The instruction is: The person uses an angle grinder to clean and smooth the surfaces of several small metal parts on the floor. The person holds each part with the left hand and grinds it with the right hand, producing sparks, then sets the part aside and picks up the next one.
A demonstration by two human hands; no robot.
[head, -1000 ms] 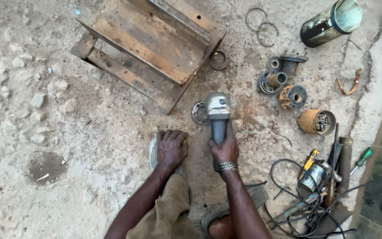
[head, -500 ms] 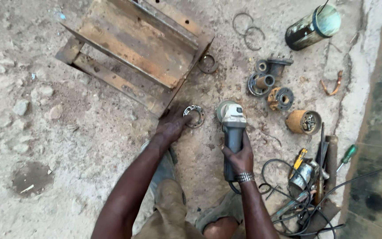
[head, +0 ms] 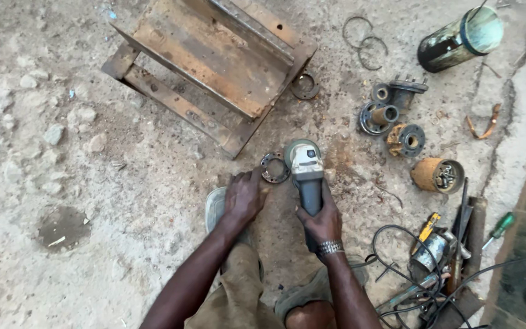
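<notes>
The right hand (head: 321,219) is clenched on the angle grinder (head: 305,173); the left hand (head: 245,195) should pin the flange ring (head: 274,167) flat on the ground, fingers off the disc.

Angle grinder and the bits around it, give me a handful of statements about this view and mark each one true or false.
1. The right hand grips the angle grinder by its body. True.
2. The left hand is lifting the rusty metal frame. False: it rests on the ground beside a small metal ring.
3. A green-handled screwdriver lies at the right. True.
4. The dark cylinder stands upright. False: it lies on its side.
</notes>
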